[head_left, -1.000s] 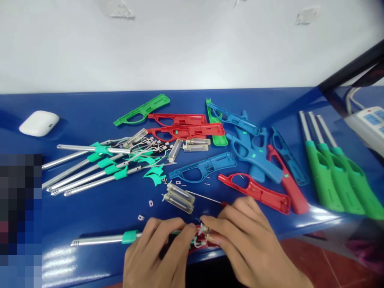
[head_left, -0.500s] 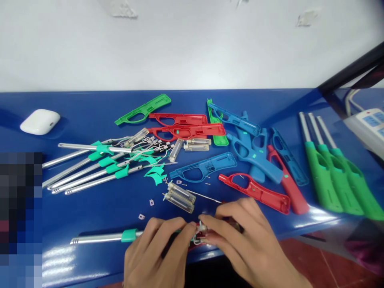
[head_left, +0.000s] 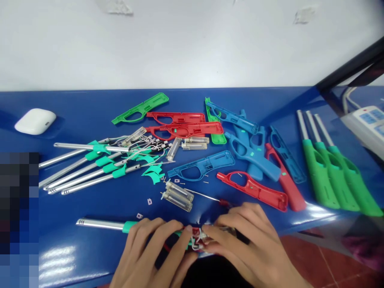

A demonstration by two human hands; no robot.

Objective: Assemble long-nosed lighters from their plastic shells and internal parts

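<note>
At the front edge of the table, both hands grip a partly assembled red lighter [head_left: 195,231]. Its silver tube [head_left: 99,223] with a teal collar [head_left: 129,227] sticks out to the left. My left hand [head_left: 153,252] wraps over the tube end of the handle, thumb and fingers closed on it. Opposite, my right hand [head_left: 247,244] pinches the other end, where a clear fuel tank seems to lie, mostly covered by the fingers. White wires [head_left: 194,242] show between the fingertips. Just beyond the hands lie two clear fuel tanks [head_left: 177,200] and a thin screwdriver [head_left: 207,195].
Red, blue and green handle shells [head_left: 201,166] lie across the middle. Silver tubes with wires [head_left: 90,176] are heaped at left. Small screws and pale clips [head_left: 149,201] are scattered about. Green lighters [head_left: 322,176] and a power strip [head_left: 369,124] sit right; a white case [head_left: 35,121] sits left.
The lighter's tube has tipped slightly, its far tip higher in view. Both hands have shifted a little, uncovering more of the white wires and the screwdriver's red handle.
</note>
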